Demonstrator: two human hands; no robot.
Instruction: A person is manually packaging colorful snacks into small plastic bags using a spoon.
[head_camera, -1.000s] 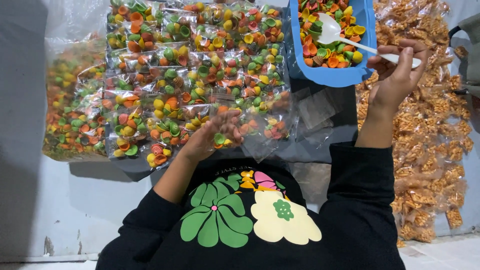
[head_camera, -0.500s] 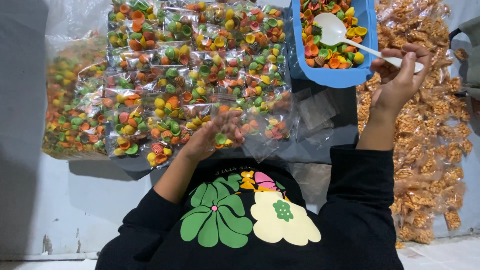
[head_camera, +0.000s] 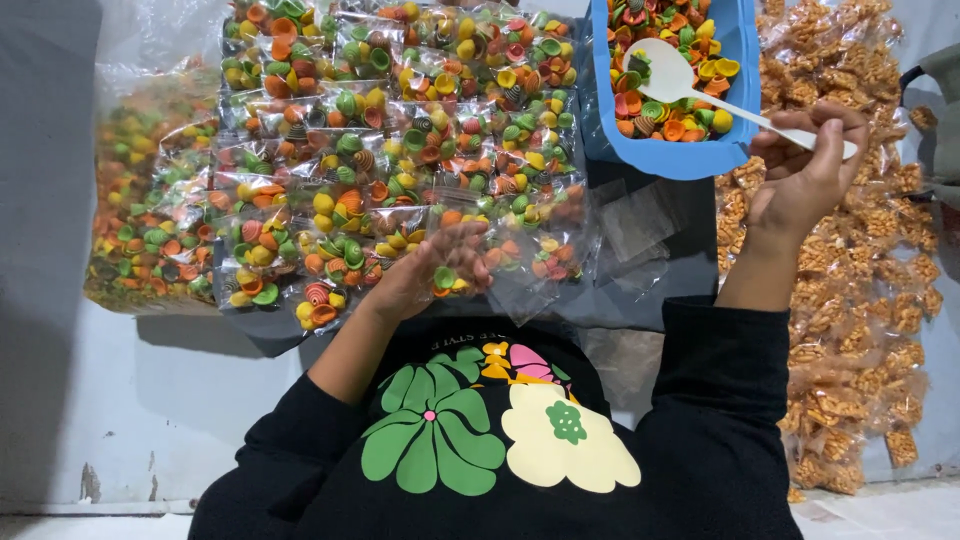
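Two hands are working: your right hand (head_camera: 800, 175) is gripping the white plastic spoon (head_camera: 700, 88), its handle running back from the blue plastic tub (head_camera: 668, 157), while your left hand (head_camera: 435, 268) is pinching a small clear packet of coloured shell crackers (head_camera: 448, 278) nearby.

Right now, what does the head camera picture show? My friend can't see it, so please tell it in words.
A person's right hand holds a white spoon over a blue tub of colourful shell-shaped snacks, while the left hand grips a small clear bag of them. Rows of filled little bags lie in front, and bags of golden-brown snacks lie to the right.
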